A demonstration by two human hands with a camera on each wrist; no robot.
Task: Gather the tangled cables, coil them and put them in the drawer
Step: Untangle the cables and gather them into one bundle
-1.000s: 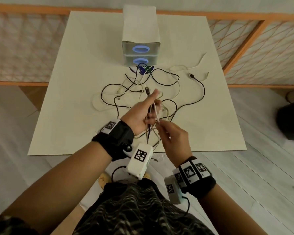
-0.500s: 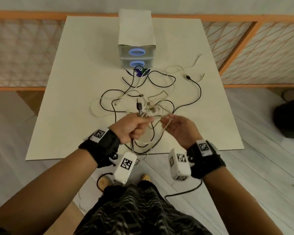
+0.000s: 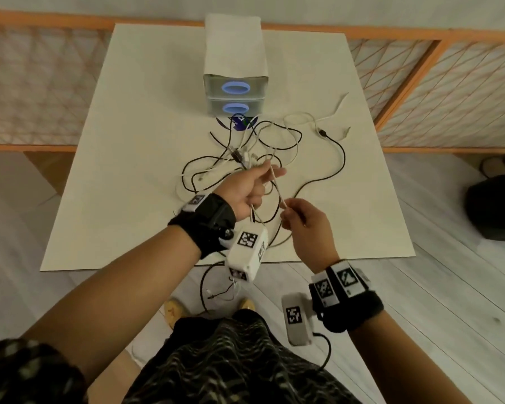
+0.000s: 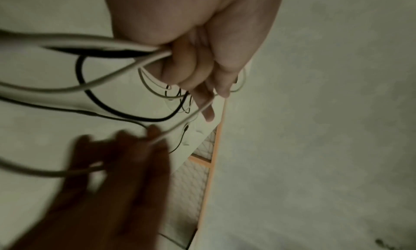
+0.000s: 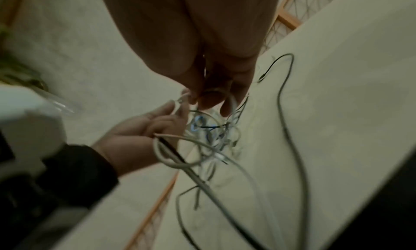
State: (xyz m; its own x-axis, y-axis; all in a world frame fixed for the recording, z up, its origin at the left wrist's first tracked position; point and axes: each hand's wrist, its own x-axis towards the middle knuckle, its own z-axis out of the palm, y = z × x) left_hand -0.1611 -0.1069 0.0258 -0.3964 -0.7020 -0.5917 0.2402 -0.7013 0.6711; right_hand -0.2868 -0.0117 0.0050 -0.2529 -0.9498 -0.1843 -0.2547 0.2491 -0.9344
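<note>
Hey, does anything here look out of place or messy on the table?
Yes. The black and white cables lie in a loose knot on the table before the drawer unit, both drawers shut. Some strands hang off the near edge. The left hand and right hand hold a white cable.

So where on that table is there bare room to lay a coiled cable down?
The table is bare left of the tangled cables, and beside the drawer unit on both sides. The middle, in front of the drawers, is crowded; a black cable loops rightward.
</note>
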